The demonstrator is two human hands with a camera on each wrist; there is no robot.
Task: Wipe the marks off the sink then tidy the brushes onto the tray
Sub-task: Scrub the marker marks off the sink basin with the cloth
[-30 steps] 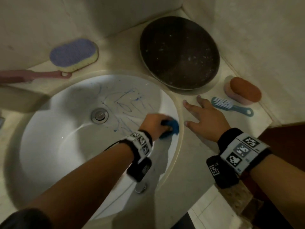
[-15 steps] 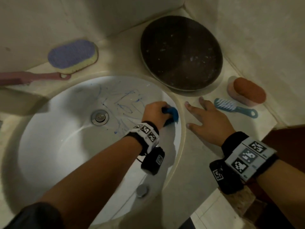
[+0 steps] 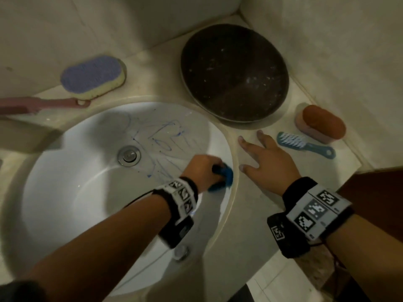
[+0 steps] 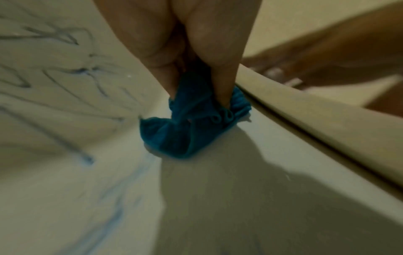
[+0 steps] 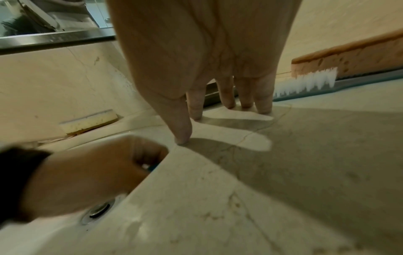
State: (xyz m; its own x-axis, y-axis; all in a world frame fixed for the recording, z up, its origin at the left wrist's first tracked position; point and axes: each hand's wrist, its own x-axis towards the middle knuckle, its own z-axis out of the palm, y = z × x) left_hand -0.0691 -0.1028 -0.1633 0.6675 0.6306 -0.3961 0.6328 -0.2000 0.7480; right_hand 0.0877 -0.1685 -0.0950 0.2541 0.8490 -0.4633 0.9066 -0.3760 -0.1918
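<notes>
The white sink [image 3: 65, 192] carries blue scribble marks [image 3: 161, 142] on its far right wall. My left hand [image 3: 202, 168] grips a bunched blue cloth [image 3: 224, 177] [image 4: 191, 127] and presses it on the basin wall just under the right rim. My right hand [image 3: 266, 162] lies flat with spread fingers [image 5: 183, 124] on the counter beside the sink. A blue-handled brush [image 3: 305, 144] lies right of that hand, a pink brush [image 3: 41, 104] on the far left. The dark round tray [image 3: 233, 73] sits at the back.
A purple-and-yellow sponge [image 3: 93, 76] lies at the back left, an orange-and-pink sponge [image 3: 320, 124] at the right by the wall. The metal drain [image 3: 129, 155] is in the basin's middle. Walls close the counter at the back and right; the counter edge drops off at the front right.
My left hand slid the cloth up the right basin wall, then back down towards me. The right hand stayed flat on the counter.
</notes>
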